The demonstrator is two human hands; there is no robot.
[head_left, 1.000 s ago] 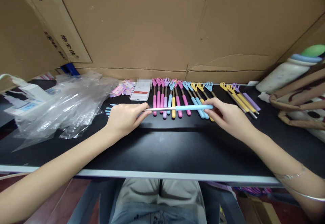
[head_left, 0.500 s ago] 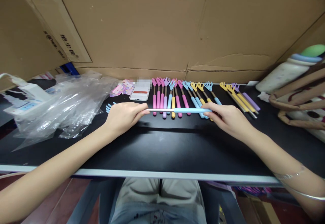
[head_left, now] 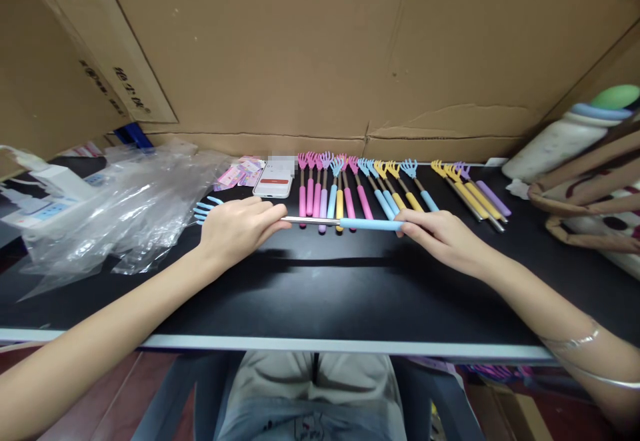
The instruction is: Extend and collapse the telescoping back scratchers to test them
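Stretched sideways above the table is a light blue back scratcher [head_left: 370, 224] with a metal rod. My left hand [head_left: 240, 228] is closed round its claw end, and the blue claw tips stick out past the back of that hand. My right hand [head_left: 443, 238] pinches the far end of the blue grip between thumb and fingers. Behind it lies a row of back scratchers in pink, purple, blue and yellow, such as a pink one [head_left: 303, 198]. To the right are several yellow ones [head_left: 475, 198] and a loose purple grip [head_left: 493, 201].
Clear plastic bags [head_left: 135, 201] lie at the left, over a white power strip [head_left: 45, 211]. A phone [head_left: 274, 184] and colourful cards [head_left: 240, 173] sit at the back. A bottle [head_left: 565, 138] and a brown-handled bag [head_left: 585, 191] stand at the right. Cardboard [head_left: 300, 48] walls the rear.
The held back scratcher has shifted slightly left and lower, tilting down a little at its grip end. More of the blue claw shows beyond my left hand. Both hands keep their hold.
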